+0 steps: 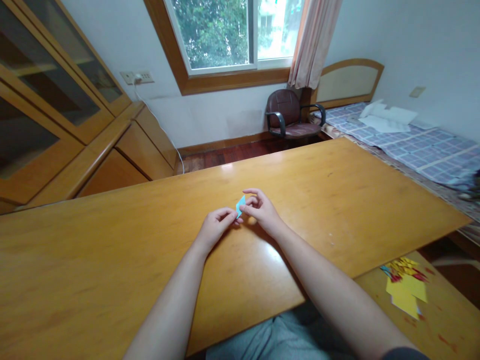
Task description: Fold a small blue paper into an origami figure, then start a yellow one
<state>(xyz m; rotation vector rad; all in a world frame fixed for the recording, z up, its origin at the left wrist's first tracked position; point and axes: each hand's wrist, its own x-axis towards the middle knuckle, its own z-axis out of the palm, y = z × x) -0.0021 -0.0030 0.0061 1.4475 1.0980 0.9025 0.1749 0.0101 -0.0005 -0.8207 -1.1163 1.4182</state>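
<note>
A small light-blue piece of folded paper [240, 204] is held between my two hands, a little above the wooden table [112, 260]. My left hand [218, 226] pinches its lower left corner between thumb and fingers. From the right, my right hand [261, 210] grips the paper's side with the thumb in front, its index finger reaching out above. The fingertips hide part of the paper, so its full shape cannot be made out.
At the lower right, a lower surface [375, 310] bears yellow paper sheets [407, 295] and a pile of yellow, red and blue folded pieces [403, 269]. Beyond the table stand a brown armchair [287, 112], a bed [420, 140] and a wooden cabinet [123, 155].
</note>
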